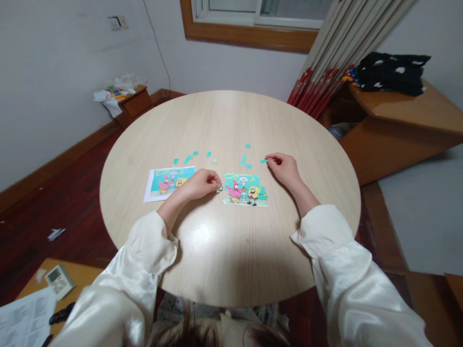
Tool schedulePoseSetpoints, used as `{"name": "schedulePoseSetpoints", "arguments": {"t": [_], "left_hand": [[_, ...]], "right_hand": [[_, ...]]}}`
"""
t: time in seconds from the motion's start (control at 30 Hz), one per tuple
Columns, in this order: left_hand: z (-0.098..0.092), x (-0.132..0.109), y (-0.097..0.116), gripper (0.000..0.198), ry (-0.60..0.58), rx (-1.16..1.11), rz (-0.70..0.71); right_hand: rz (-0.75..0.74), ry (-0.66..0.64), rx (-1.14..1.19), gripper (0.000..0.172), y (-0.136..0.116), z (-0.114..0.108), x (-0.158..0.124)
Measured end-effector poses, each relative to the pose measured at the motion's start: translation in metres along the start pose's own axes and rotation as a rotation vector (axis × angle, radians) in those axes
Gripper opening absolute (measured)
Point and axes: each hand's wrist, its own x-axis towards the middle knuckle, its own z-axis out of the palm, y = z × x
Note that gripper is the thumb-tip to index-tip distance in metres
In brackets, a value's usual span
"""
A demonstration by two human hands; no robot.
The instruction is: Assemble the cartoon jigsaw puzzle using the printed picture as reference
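Observation:
A partly joined jigsaw puzzle (246, 190) with cartoon figures lies flat on the round table, its right edge uneven. At its left side my left hand (205, 184) pinches a pale puzzle piece (219, 188). Beyond the puzzle's upper right corner, my right hand (282, 166) has its fingertips closed on a turquoise puzzle piece (264, 161) at the tabletop. Partly covered by my left wrist is a printed reference picture (162, 183) of the same scene. Loose turquoise pieces (243, 160) lie above the puzzle, and several more pieces (188, 158) are scattered above the picture.
The round wooden table (224, 255) fills the middle. A tilted wooden cabinet (405, 120) bearing a black cloth (392, 72) stands at the right, near a curtain (336, 53). At lower left are a small device with a screen (60, 282) and printed paper (27, 315).

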Motion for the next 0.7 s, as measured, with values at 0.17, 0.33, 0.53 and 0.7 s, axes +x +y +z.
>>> {"name": "schedulePoseSetpoints", "arguments": {"t": [0.17,0.33,0.53,0.7], "left_hand": [[-0.013,0.004,-0.012,0.012,0.073,0.174,0.001],[-0.018,0.008,-0.020,0.015,0.139,0.217,-0.035],[-0.018,0.008,-0.022,0.017,0.195,0.254,-0.071],[-0.018,0.007,-0.022,0.020,0.193,0.274,-0.077]], "right_hand": [[-0.001,0.001,-0.020,0.025,0.000,0.000,0.000],[0.012,-0.009,-0.025,0.026,0.001,0.000,0.000],[0.000,0.010,-0.002,0.024,0.002,0.001,0.000],[-0.013,0.015,0.005,0.025,0.002,0.001,0.000]]}}
